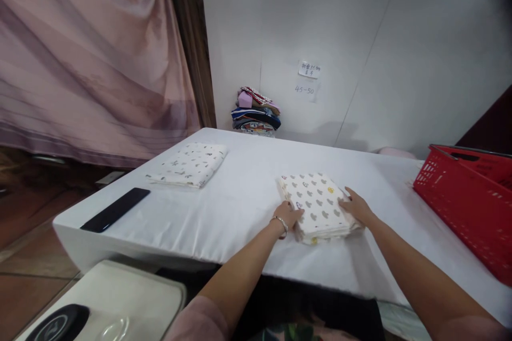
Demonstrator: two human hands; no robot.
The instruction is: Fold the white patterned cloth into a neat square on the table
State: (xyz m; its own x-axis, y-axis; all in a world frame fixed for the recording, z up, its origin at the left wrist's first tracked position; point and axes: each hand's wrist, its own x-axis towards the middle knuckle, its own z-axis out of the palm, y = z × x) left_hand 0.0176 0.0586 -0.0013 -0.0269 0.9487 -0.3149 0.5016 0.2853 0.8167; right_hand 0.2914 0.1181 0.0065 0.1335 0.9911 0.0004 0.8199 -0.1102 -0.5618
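A folded white cloth with grey mushroom-like prints and a few yellow and purple ones lies on the white-covered table, its layers showing along the front edge. My left hand, with a silver bracelet at the wrist, grips its left side, thumb on top. On the opposite side my right hand has its thumb over the cloth's right edge; the fingers beneath are partly hidden. Farther left lies a second folded white cloth with small dark prints, apart from both hands.
A red plastic basket stands at the table's right end. A black phone-like slab lies near the left edge. Folded fabrics are stacked beyond the back edge by the wall. A pale lidded container is below at front left.
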